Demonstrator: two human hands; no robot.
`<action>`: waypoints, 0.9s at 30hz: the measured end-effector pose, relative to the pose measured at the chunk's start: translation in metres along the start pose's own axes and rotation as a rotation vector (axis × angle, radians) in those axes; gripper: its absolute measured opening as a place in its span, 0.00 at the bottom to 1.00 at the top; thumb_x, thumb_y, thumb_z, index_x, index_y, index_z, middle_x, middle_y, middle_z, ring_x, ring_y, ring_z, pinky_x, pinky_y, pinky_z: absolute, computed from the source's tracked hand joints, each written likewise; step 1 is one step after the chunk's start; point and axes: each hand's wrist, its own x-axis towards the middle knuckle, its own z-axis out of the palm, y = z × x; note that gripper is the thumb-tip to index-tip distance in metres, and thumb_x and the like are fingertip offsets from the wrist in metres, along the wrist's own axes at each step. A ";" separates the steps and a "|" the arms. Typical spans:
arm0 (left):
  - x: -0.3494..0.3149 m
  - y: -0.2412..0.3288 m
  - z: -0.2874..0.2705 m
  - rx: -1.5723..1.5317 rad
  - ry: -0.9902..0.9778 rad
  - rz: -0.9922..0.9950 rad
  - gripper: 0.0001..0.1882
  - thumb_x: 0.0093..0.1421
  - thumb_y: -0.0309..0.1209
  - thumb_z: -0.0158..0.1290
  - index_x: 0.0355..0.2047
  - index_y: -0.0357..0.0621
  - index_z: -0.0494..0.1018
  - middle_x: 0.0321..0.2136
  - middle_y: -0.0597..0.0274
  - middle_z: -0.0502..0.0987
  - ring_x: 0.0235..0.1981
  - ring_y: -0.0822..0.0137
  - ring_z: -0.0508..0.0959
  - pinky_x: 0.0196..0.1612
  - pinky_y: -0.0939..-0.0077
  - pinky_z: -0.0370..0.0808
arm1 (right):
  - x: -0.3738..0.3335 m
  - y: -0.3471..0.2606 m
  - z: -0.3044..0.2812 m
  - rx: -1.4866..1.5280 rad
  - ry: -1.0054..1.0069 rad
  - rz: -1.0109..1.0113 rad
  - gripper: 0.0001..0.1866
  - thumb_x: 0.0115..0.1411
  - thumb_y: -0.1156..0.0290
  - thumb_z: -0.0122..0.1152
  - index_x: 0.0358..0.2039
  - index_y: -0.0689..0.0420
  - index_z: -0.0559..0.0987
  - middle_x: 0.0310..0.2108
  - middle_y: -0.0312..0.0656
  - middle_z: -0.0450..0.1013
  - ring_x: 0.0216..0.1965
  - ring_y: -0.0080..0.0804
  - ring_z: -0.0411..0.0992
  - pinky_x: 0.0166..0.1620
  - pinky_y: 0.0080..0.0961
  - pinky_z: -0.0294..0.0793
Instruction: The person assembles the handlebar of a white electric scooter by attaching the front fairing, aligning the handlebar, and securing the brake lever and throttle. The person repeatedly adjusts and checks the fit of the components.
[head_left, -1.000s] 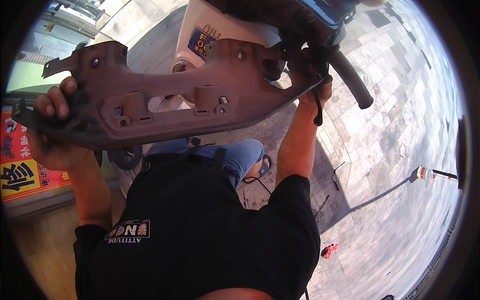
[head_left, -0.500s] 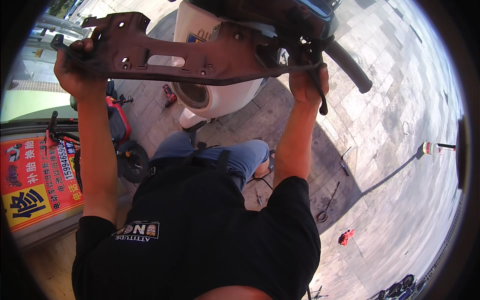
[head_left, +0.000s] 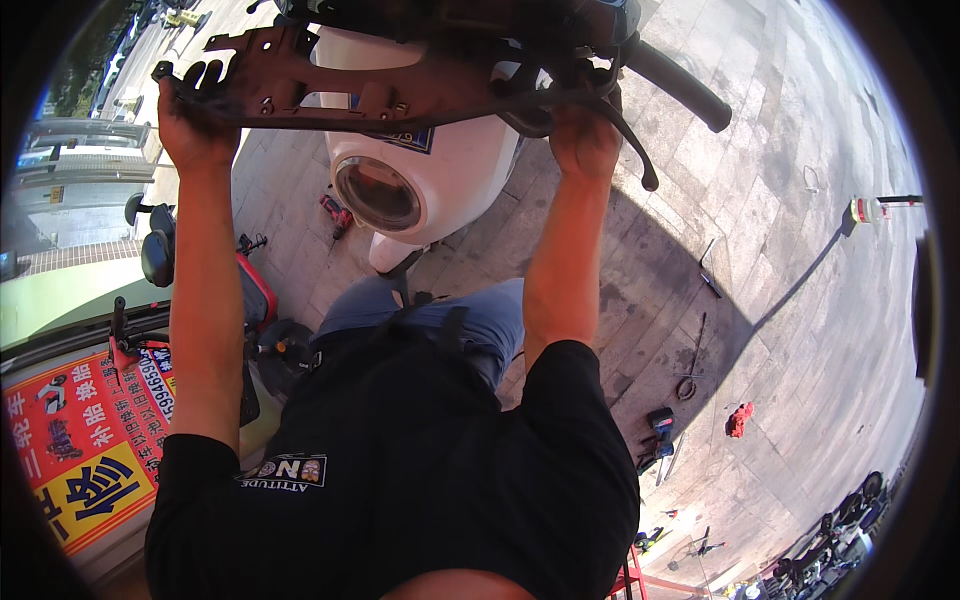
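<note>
1. A dark brown moulded plastic scooter panel point(head_left: 430, 92), pierced with slots and notched along its far edge, is held up lengthwise between the person's two hands, in front of the white scooter.
2. The left hand point(head_left: 200, 135) clasps the panel's left end, fingers curled over it.
3. The right hand point(head_left: 583, 142) is up at the panel's right end, below the handlebar; its fingers are mostly lost in shadow, so I can't tell how tightly they close.
4. Just beside that hand are the black brake lever point(head_left: 632, 150) and rubber handlebar grip point(head_left: 685, 87).
5. Below the panel is the white scooter front point(head_left: 465, 180), with a round headlight point(head_left: 378, 193) set in it.
6. On the paving point(head_left: 560, 340) farther out lie a red-and-black cordless drill point(head_left: 338, 213) and a crumpled red cloth point(head_left: 739, 420).
</note>
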 end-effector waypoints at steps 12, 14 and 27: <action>0.051 0.002 -0.009 -0.049 -0.288 -0.202 0.12 0.70 0.44 0.48 0.45 0.52 0.69 0.42 0.60 0.69 0.47 0.57 0.69 0.55 0.50 0.71 | 0.005 0.008 -0.016 0.225 0.061 0.018 0.19 0.70 0.61 0.53 0.51 0.65 0.74 0.48 0.50 0.75 0.49 0.41 0.75 0.56 0.40 0.74; 0.057 0.006 -0.014 -0.066 -0.316 -0.250 0.13 0.70 0.45 0.47 0.47 0.53 0.69 0.42 0.61 0.69 0.46 0.58 0.70 0.54 0.51 0.72 | 0.001 0.004 -0.017 0.135 0.073 -0.008 0.19 0.69 0.61 0.53 0.50 0.66 0.74 0.47 0.53 0.75 0.49 0.43 0.75 0.55 0.41 0.74; 0.030 -0.001 0.028 0.112 -0.137 -0.182 0.21 0.70 0.51 0.42 0.59 0.61 0.62 0.58 0.58 0.65 0.60 0.51 0.67 0.62 0.47 0.66 | 0.014 -0.011 -0.025 0.067 0.287 0.373 0.14 0.69 0.64 0.54 0.48 0.61 0.75 0.39 0.43 0.76 0.37 0.34 0.77 0.39 0.30 0.79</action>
